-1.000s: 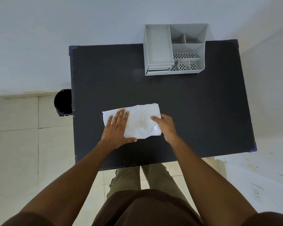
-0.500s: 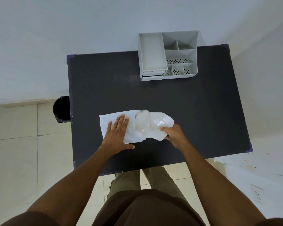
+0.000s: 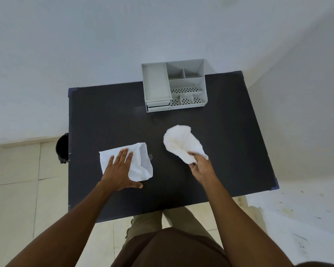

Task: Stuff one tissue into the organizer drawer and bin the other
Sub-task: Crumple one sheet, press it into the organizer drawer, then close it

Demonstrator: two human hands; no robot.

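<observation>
Your right hand (image 3: 200, 166) pinches the crumpled tissue (image 3: 182, 145) at its lower corner, fingers closed on it, and the rest of it billows up toward the centre of the frame, lifted off the dark worktop (image 3: 210, 128). Whether its far edge touches the surface is hard to tell. The flat tissue (image 3: 141, 162) lies left of centre, pinned under your left hand (image 3: 120, 170), which rests palm down with the fingers spread and straight, gripping nothing. That hand covers much of the sheet's left half, so only its top left corner and right half show.

The grey organizer (image 3: 175, 85) stands at the upper centre, at the worktop's far edge against the wall. Its drawer (image 3: 158, 107) sits at the lower left of the unit, and only the front face shows; it looks shut, though the view is too steep to be sure. The black bin (image 3: 62, 148) stands on the floor at the left edge of the worktop, half hidden behind it.

The pale tiled floor (image 3: 17, 180) fills the lower left, white walls the top and right. Your lap and both forearms cut across the bottom of the frame.
</observation>
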